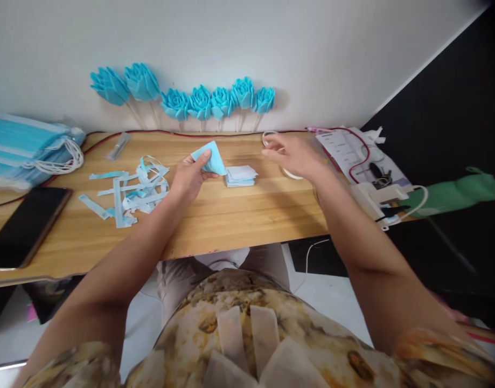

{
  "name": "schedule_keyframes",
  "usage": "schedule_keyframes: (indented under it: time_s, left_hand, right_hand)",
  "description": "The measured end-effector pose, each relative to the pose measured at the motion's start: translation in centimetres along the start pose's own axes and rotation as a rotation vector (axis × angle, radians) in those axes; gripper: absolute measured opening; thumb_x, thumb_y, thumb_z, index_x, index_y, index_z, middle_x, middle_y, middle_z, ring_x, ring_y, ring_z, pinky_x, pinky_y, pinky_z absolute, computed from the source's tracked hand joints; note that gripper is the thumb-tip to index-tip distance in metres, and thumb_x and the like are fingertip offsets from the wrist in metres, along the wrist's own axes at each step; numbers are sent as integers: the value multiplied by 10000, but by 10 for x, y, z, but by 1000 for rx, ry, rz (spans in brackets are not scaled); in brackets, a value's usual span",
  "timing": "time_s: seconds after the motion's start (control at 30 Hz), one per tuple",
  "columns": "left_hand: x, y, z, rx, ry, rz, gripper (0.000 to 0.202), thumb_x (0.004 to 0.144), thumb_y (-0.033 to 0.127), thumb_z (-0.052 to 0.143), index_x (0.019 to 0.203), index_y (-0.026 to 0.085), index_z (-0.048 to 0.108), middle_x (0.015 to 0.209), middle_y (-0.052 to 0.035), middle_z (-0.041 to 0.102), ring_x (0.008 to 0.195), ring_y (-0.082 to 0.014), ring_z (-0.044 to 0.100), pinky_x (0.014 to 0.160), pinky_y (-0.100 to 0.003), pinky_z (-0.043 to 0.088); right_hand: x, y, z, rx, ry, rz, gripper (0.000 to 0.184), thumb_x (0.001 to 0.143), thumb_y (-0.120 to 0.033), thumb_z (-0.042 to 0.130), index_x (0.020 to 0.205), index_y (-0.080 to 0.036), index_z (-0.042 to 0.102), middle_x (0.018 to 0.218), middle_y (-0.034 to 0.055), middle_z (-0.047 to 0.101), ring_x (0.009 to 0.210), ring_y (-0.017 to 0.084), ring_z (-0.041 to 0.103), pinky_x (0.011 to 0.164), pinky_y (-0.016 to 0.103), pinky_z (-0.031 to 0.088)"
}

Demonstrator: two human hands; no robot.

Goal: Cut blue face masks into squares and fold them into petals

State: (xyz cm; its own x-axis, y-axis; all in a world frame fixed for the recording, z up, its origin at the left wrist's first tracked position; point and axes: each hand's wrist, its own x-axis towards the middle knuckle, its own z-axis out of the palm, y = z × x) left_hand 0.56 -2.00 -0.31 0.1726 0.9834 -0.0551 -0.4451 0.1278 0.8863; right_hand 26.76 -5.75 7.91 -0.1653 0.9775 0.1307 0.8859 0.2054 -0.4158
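Note:
My left hand (193, 175) is closed on a light blue piece of mask fabric (215, 155), with the thumb pressed on its face. Just right of that piece, a small stack of cut pale blue and white fabric pieces (241, 176) lies on the wooden table. My right hand (290, 153) hovers over the table to the right of the stack, its fingers stretched out and nothing seen in them. Partly hidden under it is a round white thing (291, 174), whose kind I cannot make out.
Several blue fabric flowers (201, 102) on sticks lean against the wall. Cut strips (140, 188), a phone (29, 226) and packed face masks (29, 148) lie to the left. On the right are papers (340, 148), a white power strip (372, 199) and a green bundle (453, 191).

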Motion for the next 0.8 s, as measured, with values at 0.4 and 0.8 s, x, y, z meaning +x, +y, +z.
schedule_keyframes:
  time_s: [0.4,0.8]
  left_hand:
    - [-7,8,6,61,0,41,365,700,428,898,851,148,717,764,-9,741,648,-121,670,590,-247,594]
    - [-7,8,0,241,-40,106,338,702,438,880,710,164,683,647,18,626,554,-83,555,503,-195,483]
  right_hand:
    - [42,-49,85,650,52,-117,383,812,-532,708,681,-191,592,596,-33,538,577,108,455,577,281,323]
    - [34,-28,93,837,156,-118,397,788,-542,742,1006,-215,682,937,24,728,846,166,653,800,319,533]
